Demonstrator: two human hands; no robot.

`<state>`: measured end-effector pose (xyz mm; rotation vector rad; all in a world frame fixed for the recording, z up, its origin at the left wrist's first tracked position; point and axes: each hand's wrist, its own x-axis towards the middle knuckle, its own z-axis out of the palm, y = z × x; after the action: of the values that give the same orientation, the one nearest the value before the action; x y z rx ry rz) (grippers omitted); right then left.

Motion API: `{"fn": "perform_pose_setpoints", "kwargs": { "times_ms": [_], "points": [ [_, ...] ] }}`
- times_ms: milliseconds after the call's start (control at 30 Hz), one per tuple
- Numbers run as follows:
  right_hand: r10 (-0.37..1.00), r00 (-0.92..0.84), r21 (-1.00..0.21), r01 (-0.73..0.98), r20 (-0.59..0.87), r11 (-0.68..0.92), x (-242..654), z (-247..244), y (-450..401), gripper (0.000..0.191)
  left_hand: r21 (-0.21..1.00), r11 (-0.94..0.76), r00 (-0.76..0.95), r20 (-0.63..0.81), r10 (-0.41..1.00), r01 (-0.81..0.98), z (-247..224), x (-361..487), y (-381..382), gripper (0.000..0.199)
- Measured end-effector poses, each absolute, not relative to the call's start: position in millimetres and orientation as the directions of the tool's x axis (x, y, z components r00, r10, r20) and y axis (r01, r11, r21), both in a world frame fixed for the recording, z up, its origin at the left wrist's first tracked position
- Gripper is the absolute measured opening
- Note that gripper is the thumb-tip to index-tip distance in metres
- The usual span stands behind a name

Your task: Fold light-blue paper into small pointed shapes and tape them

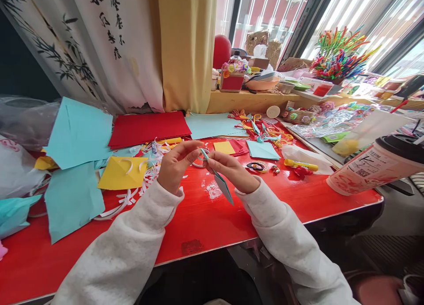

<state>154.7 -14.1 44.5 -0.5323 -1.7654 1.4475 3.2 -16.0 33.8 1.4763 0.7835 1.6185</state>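
Observation:
Above the red table, both my hands pinch a folded piece of light-blue paper (223, 188). My left hand (177, 166) has thumb and fingers closed at its upper end. Just to the right, my right hand (233, 170) grips the same paper between thumb and fingertips, and its lower part hangs down below that hand. Much of the upper end is hidden by my fingers. Behind my hands lie small yellow paper squares (223, 147) beside red ones, and a stack of light-blue squares (263, 150).
Red paper sheets (149, 129) and large light-blue sheets (79, 137) lie at the back and left, near a yellow sheet (122, 173) and paper scraps. A pink drink cup (374, 168) stands tilted in view at right. A yellow marker (300, 165) lies near the tape roll (257, 166).

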Motion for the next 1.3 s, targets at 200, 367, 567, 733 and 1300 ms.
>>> {"fn": "perform_pose_setpoints", "kwargs": {
  "times_ms": [200, 367, 567, 733, 1300],
  "points": [
    [0.766, -0.549, -0.941, -0.150, 0.334, 0.302, 150.5, 43.3, -17.0, 0.018, 0.832, -0.460, -0.009, 0.482, 0.876, -0.309, 29.1, 5.3, -14.0, 0.007],
    [0.774, -0.528, -0.936, -0.176, 0.350, 0.304, 147.3, 39.2, -17.3, 0.017, 0.802, -0.532, -0.043, 0.542, 0.839, -0.270, 27.6, 7.1, -15.3, 0.005],
    [0.806, -0.484, -0.939, -0.213, 0.341, 0.270, 145.0, 39.4, -18.5, 0.018, 0.786, -0.594, -0.049, 0.595, 0.802, -0.170, 27.1, 6.1, -16.2, 0.003],
    [0.803, -0.485, -0.938, -0.195, 0.346, 0.286, 146.4, 37.4, -16.5, 0.020, 0.708, -0.700, 0.011, 0.702, 0.712, 0.092, 26.5, 2.5, -16.6, 0.014],
    [0.796, -0.476, -0.920, -0.079, 0.373, 0.384, 149.0, 34.8, -11.5, 0.022, 0.446, -0.820, 0.093, 0.857, 0.507, 0.359, 24.2, -3.4, -15.3, 0.019]
  ]
}}
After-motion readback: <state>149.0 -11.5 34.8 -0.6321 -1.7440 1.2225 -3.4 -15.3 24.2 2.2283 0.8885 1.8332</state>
